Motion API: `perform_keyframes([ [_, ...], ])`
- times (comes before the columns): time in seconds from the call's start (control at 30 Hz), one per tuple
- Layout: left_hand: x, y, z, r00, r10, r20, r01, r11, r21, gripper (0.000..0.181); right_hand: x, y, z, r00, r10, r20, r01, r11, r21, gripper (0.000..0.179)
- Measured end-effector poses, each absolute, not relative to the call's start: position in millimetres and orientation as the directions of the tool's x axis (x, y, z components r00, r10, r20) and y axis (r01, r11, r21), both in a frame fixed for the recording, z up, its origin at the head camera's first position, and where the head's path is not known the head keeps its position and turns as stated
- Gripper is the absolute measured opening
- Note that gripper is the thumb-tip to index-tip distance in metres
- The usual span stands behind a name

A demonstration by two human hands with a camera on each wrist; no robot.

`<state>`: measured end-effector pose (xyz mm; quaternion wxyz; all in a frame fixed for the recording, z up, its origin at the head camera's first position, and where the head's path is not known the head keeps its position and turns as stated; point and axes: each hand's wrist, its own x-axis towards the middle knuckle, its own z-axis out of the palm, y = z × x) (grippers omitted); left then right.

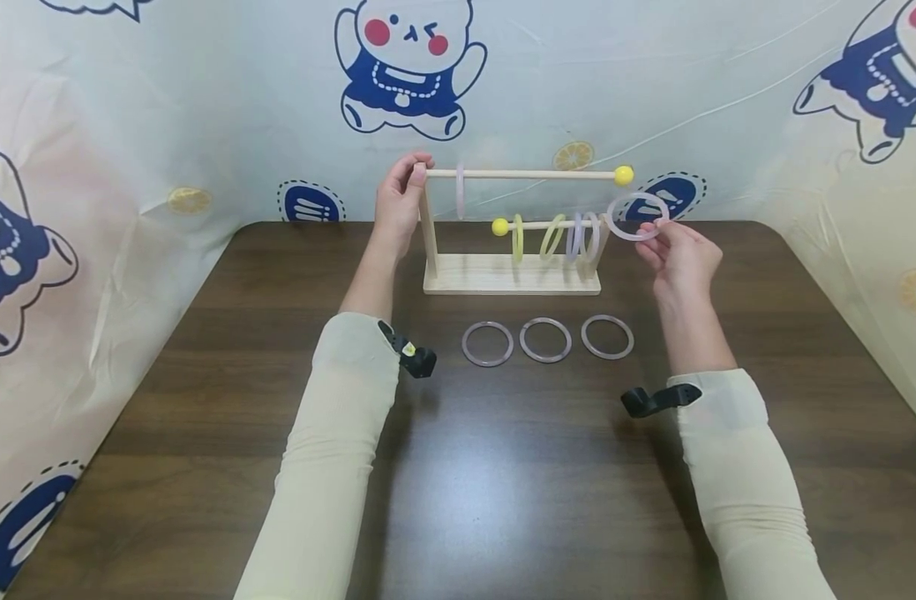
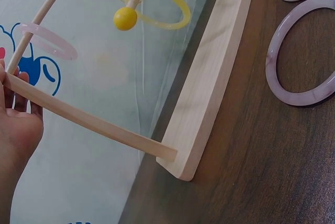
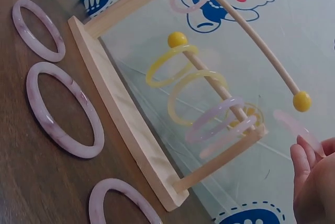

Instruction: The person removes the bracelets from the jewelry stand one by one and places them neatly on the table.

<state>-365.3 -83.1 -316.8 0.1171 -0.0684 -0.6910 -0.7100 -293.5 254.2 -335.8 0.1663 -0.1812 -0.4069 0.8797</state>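
Note:
A wooden bangle stand with two rods stands on the table. My left hand holds the top of its left post, where the upper rod begins. One pale pink bangle hangs on that rod near my left fingers. Between thumb and fingers, my right hand pinches another pale pink bangle, just off the rod's yellow ball end. On the lower rod hang two yellow bangles, a lilac bangle and a pale pink one.
Three marbled pinkish-purple bangles lie in a row in front of the stand: a left one, a middle one and a right one. Behind the dark wooden table hangs a printed cloth.

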Motion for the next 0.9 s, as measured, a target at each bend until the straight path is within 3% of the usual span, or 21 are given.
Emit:
perform_keyframes([
  [0.9, -365, -83, -316, -0.961, -0.068, 0.268, 0.27, -0.024, 0.963, 0.031, -267, 276, -356, -0.928, 0.344, -0.145, -0.066, -0.534, -0.843, 0.011],
])
